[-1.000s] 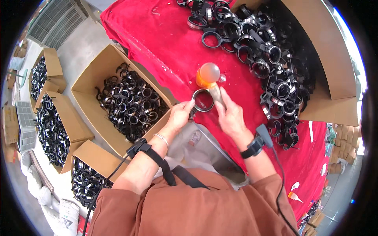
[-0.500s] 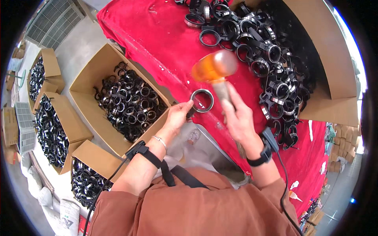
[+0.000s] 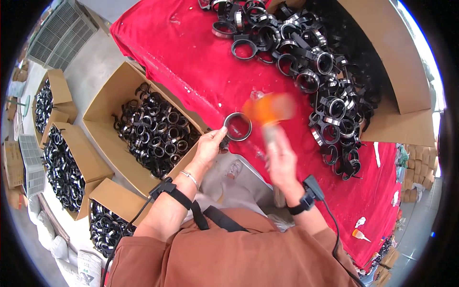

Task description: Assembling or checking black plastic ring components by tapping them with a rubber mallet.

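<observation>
Pinched in the fingers of my left hand (image 3: 210, 144) is a black and silver ring (image 3: 238, 127), at the near edge of the red cloth (image 3: 191, 62). My right hand (image 3: 281, 160) grips the handle of a mallet (image 3: 270, 109) with an orange head, which is smeared by motion. That head is just right of the ring; whether the two touch I cannot tell. A large heap of similar rings with black brackets (image 3: 306, 71) lies on the cloth beyond my hands, spilling from a tipped cardboard box (image 3: 406, 71).
Left of the table an open cardboard box (image 3: 107, 107) holds many such rings. Several more filled boxes (image 3: 83, 153) stand farther left. A small bottle with a pointed tip (image 3: 359, 234) lies on the cloth at the right. White sacks (image 3: 88, 265) lie at lower left.
The mallet has come down and swung lower, with my right hand moving left and nearer me. My left hand and the ring have shifted slightly left. The whole view has also moved a little.
</observation>
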`<action>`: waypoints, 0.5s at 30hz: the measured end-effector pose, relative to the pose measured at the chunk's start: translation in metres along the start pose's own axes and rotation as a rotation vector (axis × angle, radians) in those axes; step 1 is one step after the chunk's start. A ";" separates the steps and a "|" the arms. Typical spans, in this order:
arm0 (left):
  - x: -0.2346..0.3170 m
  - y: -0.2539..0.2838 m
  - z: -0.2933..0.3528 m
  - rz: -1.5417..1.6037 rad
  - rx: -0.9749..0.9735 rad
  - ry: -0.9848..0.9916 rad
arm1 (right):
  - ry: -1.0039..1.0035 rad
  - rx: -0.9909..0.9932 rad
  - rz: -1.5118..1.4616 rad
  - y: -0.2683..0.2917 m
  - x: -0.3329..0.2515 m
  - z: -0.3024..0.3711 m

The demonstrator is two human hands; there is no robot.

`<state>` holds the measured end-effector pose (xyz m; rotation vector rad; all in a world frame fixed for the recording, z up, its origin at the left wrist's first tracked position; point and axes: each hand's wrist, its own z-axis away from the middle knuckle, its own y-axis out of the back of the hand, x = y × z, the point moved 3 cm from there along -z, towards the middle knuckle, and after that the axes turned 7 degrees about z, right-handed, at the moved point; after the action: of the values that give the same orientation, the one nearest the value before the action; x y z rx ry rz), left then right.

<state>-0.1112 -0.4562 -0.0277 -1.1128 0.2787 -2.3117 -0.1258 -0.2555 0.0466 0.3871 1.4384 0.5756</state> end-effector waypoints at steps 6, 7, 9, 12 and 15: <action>-0.007 0.011 -0.004 0.048 0.010 -0.008 | -0.094 -0.051 -0.121 0.024 -0.019 0.028; -0.005 0.005 -0.002 0.070 -0.016 0.006 | -0.053 -0.010 -0.108 0.029 -0.018 0.046; -0.001 -0.002 0.001 0.065 -0.041 0.006 | 0.047 -0.023 0.002 0.018 0.001 0.069; 0.006 0.005 0.003 0.043 -0.039 0.006 | 0.112 -0.055 0.105 0.001 0.018 0.066; 0.009 0.042 0.022 -0.024 0.053 -0.055 | -0.178 -0.077 -0.051 0.019 0.009 0.067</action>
<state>-0.0821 -0.4952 -0.0249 -1.1575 0.1830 -2.2919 -0.0616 -0.2284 0.0572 0.3315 1.2484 0.5399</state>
